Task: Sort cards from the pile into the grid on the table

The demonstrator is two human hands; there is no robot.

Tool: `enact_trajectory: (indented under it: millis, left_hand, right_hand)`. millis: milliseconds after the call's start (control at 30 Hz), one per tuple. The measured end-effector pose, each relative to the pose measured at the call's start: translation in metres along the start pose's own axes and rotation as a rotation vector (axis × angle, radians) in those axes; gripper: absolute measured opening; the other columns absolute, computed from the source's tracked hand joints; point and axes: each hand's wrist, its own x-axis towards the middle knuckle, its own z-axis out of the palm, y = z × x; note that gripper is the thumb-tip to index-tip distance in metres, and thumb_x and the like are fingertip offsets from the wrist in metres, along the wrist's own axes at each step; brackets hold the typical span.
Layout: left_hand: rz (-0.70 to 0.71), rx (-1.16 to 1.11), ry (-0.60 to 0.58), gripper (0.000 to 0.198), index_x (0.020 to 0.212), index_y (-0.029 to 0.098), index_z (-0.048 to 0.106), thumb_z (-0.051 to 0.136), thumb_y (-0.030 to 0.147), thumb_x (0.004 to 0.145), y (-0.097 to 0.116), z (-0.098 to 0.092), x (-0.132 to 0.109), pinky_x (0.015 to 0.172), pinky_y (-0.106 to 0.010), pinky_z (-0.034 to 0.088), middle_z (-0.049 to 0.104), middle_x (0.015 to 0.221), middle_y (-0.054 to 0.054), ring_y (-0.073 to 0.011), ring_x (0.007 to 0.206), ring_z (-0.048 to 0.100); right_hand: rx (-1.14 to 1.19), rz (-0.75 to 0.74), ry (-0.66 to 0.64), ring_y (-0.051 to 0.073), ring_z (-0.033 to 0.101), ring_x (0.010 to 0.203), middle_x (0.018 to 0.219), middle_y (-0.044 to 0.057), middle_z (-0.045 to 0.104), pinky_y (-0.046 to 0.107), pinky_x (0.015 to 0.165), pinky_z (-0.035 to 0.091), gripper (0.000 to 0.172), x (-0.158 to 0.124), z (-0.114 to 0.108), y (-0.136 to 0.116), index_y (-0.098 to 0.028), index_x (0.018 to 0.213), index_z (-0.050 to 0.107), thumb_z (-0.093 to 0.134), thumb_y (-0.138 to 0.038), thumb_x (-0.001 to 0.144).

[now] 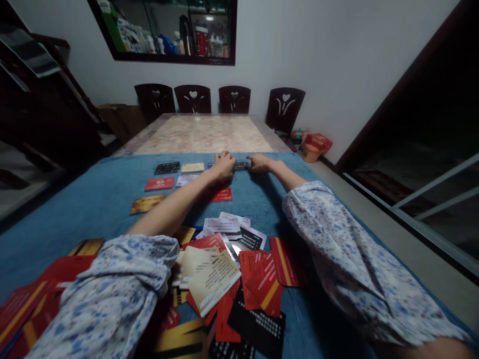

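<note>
A loose pile of cards (232, 279) crowds the near surface (56, 214) at 6 o'clock. At 11 o'clock, laid-out cards (160, 183) lie spaced apart with cloth showing between them. Bare blue cloth (90, 194) lies open at 9 o'clock. At 12 o'clock, bare marble (202, 134) runs to four chairs (234, 98).

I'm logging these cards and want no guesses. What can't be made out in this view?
Head view:
- Print on the dark card is too small, its ends covered by the left hand and right hand.
- Whether either hand grips it: fingers too small.
- Red card: partly hidden by the left forearm.
- Near pile: sleeves cover part.
</note>
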Motion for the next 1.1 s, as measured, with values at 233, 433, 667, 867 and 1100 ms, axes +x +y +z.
enact_trajectory:
  millis: [233,433,667,867,1100]
  left_hand:
    - [0.043,0.048,0.087,0.044,0.126,0.015,0.065,0.052,0.013,0.084,0.006,-0.009,-0.033,0.106,-0.056,0.034,0.058,0.137,-0.020,-0.0370,0.140,0.035]
    - [0.041,0.007,0.108,0.031,0.112,0.016,0.069,0.064,0.018,0.082,0.011,-0.020,-0.059,0.106,-0.055,0.033,0.060,0.131,-0.020,-0.0391,0.138,0.036]
    - [0.049,0.036,0.132,0.024,0.103,0.016,0.071,0.057,0.017,0.082,0.016,-0.025,-0.089,0.100,-0.055,0.036,0.062,0.124,-0.019,-0.0388,0.131,0.041]
    - [0.052,-0.003,0.159,0.022,0.099,0.018,0.071,0.055,0.017,0.085,0.022,-0.027,-0.119,0.101,-0.057,0.036,0.064,0.122,-0.017,-0.0383,0.132,0.041]
    - [0.056,-0.061,0.183,0.025,0.096,0.020,0.072,0.054,0.011,0.083,0.026,-0.027,-0.152,0.099,-0.056,0.038,0.066,0.120,-0.016,-0.0377,0.133,0.040]
  right_hand:
    - [0.061,-0.050,0.150,0.025,0.062,0.121,0.132,0.015,0.068,0.028,0.092,0.046,0.048,-0.035,-0.007,-0.009,-0.015,0.137,0.062,0.058,-0.016,0.090]
    - [0.056,-0.088,0.231,0.024,0.065,0.108,0.117,0.012,0.073,0.027,0.081,0.042,0.032,-0.064,-0.014,-0.031,-0.017,0.116,0.074,0.056,-0.014,0.090]
    - [0.082,-0.189,0.267,0.022,0.064,0.099,0.107,0.010,0.075,0.027,0.076,0.038,0.033,-0.094,-0.016,-0.051,-0.017,0.105,0.076,0.054,-0.007,0.083]
    - [0.149,-0.279,0.303,0.021,0.063,0.094,0.104,0.010,0.075,0.028,0.077,0.039,0.031,-0.117,-0.010,-0.065,-0.016,0.099,0.076,0.054,-0.005,0.080]
    - [0.167,-0.341,0.337,0.020,0.061,0.094,0.100,0.009,0.072,0.028,0.075,0.035,0.022,-0.142,0.001,-0.077,-0.017,0.096,0.075,0.055,-0.012,0.089]
